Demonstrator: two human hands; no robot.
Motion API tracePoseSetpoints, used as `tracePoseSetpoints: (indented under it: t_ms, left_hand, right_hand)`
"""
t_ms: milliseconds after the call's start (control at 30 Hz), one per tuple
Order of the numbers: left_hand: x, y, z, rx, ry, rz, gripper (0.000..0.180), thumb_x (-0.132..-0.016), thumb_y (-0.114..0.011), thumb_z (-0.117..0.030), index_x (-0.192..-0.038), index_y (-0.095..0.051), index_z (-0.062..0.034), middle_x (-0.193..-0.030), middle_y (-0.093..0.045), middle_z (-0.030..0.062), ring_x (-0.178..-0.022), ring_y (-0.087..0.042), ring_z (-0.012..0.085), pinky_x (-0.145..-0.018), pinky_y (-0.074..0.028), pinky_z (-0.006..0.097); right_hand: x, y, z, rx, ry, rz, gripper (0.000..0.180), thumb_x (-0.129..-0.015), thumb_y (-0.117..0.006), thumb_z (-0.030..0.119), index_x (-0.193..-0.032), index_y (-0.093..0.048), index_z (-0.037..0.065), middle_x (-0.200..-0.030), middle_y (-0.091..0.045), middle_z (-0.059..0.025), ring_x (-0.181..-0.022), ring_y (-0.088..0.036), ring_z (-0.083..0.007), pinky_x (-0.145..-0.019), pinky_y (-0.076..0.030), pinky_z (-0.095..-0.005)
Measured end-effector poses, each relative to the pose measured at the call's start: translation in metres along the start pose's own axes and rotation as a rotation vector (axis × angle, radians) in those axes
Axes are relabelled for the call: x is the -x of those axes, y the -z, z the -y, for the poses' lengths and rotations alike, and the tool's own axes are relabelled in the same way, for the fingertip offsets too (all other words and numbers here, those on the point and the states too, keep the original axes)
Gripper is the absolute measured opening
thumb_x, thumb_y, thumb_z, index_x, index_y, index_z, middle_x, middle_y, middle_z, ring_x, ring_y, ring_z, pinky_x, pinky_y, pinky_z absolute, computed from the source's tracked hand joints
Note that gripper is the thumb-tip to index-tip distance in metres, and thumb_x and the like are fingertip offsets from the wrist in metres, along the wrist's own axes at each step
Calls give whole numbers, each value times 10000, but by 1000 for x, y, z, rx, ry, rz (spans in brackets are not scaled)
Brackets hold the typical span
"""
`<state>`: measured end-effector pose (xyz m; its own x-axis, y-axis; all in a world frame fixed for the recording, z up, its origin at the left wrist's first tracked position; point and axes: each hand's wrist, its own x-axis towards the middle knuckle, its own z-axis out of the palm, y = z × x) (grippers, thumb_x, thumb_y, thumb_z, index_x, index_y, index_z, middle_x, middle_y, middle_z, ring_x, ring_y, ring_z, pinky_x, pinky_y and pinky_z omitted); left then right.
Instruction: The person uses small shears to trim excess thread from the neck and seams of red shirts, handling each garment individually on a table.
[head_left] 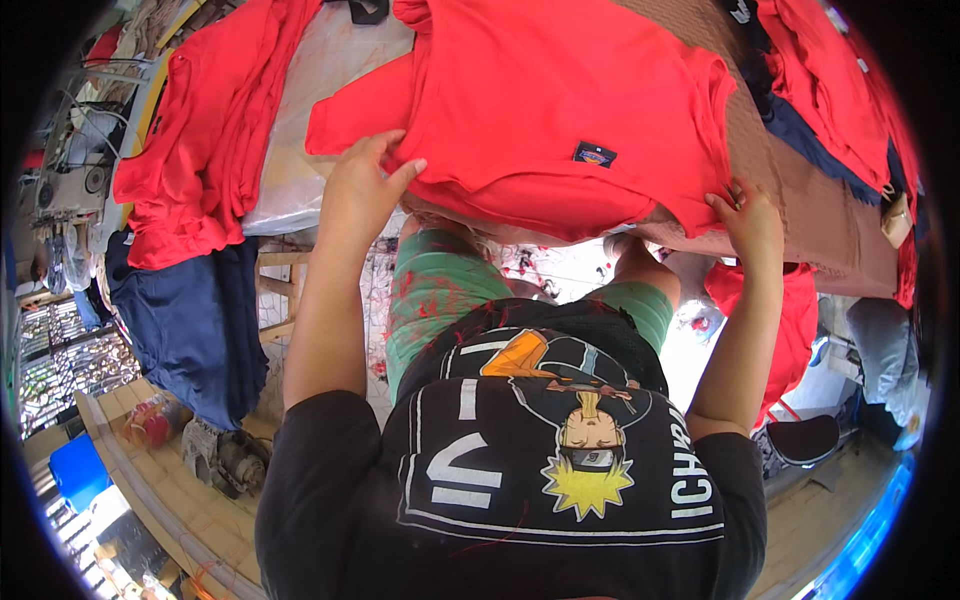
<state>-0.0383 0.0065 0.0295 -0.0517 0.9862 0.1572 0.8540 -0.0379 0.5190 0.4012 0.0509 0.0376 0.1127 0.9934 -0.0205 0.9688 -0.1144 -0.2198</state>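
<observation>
A red shirt (560, 90) lies spread over the brown-covered table in front of me, with a small dark label (595, 154) near its near edge. My left hand (372, 185) holds the left side of that edge, thumb and forefinger at the cloth. At the shirt's near right corner, my right hand (750, 222) pinches the fabric between thumb and fingers. The near edge sags in a curve between both hands and hangs at the table's front. Some fingers of each hand are partly hidden.
Red garments (215, 120) hang over the table's left side above dark blue cloth (190, 325). More red garments (830, 90) are piled at the right on the brown cover (830, 215). A wooden bench (165, 500) stands at lower left. Thread scraps litter the floor.
</observation>
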Motion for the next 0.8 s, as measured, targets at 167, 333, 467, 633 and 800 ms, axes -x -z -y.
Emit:
tracePoseSetpoints:
  t_ms: [167, 333, 467, 633, 800]
  left_hand:
    - [-4, -3, -12, 99, 195, 30, 388, -845, -712, -228, -1144, -620, 0, -840, -686, 90, -749, -650, 146, -724, -499, 272]
    - [-18, -5, 1, 763, 174, 52, 327, -911, -639, -192, -1173, -594, -2, -834, -680, 75, -743, -645, 120, -685, -499, 252]
    - [-6, 63, -73, 655, 173, 496, 339, -937, -591, -153, -1203, -539, 51, -910, -690, 114, -762, -656, 154, -759, -513, 276]
    - [48, 142, -160, 654, -847, 881, 358, -883, -636, -177, -1171, -560, 22, -955, -674, 106, -832, -635, 194, -802, -487, 313]
    - [54, 137, -191, 683, -1139, 931, 379, -830, -680, -200, -1140, -580, -7, -1001, -658, 98, -901, -615, 234, -844, -461, 350]
  right_hand:
    - [1, -5, -8, -62, 13, -9, 400, -792, -717, 307, -1090, -669, 44, -970, -685, -206, -931, -656, -368, -796, -508, -422]
    - [-17, -2, -31, -30, 66, -116, 317, -814, -690, 260, -1072, -674, 76, -953, -678, -215, -930, -651, -377, -784, -505, -433]
    - [-32, 45, -42, -118, 1, -317, 285, -830, -663, 233, -1060, -661, 66, -952, -677, -207, -938, -643, -388, -790, -501, -443]
    - [-86, 37, -85, 72, 131, -432, 290, -845, -643, 232, -1092, -653, 82, -1018, -682, -159, -975, -639, -368, -818, -498, -420]
    - [-55, 25, -18, -211, 185, -227, 325, -854, -655, 200, -1150, -641, 67, -1102, -669, -162, -1036, -643, -324, -863, -495, -362]
